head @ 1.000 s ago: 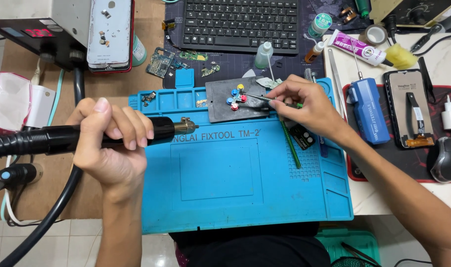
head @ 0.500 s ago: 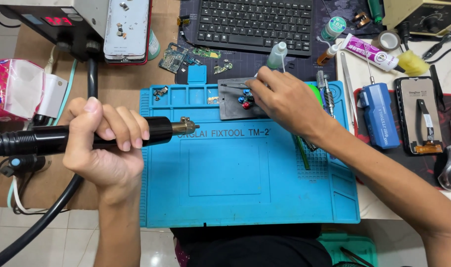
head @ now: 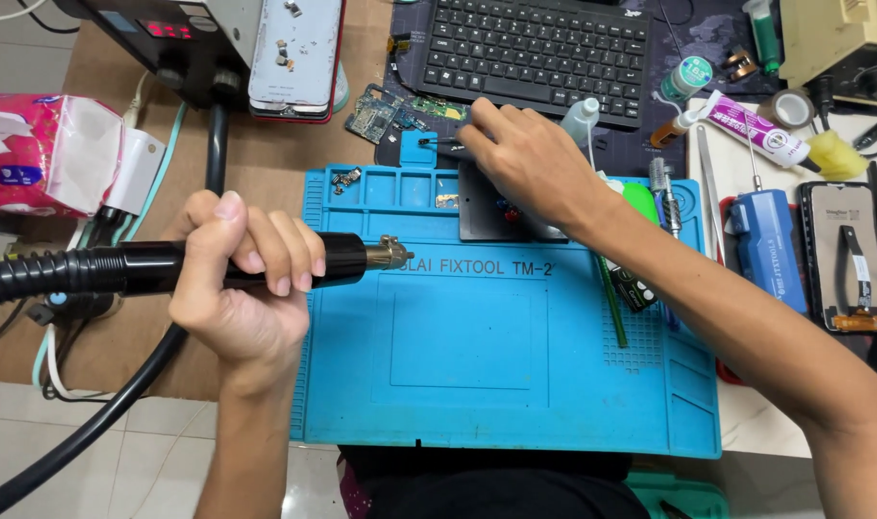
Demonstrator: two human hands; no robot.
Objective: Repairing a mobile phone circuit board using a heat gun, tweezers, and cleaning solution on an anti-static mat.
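Note:
My left hand [head: 242,279] grips the black handle of a hot-air wand [head: 102,269]. Its brass nozzle [head: 389,255] points right over the blue silicone work mat [head: 496,356]. My right hand [head: 525,159] reaches across the mat's back edge and pinches thin dark tweezers [head: 445,143]. Their tips lie beside a small blue tab, close to a green circuit board [head: 381,111]. Under the right palm sits a dark metal plate [head: 479,213] with small coloured dots, partly hidden.
A black keyboard [head: 544,48] lies behind the mat. A phone [head: 294,48] rests on the hot-air station at the back left, near a pink tissue pack [head: 35,154]. To the right are a glue tube [head: 751,125], a blue case [head: 765,245] and an opened phone [head: 847,255].
My right hand with the tweezers has moved left and away from the dark plate to the mat's back edge. My left hand keeps the wand in much the same place.

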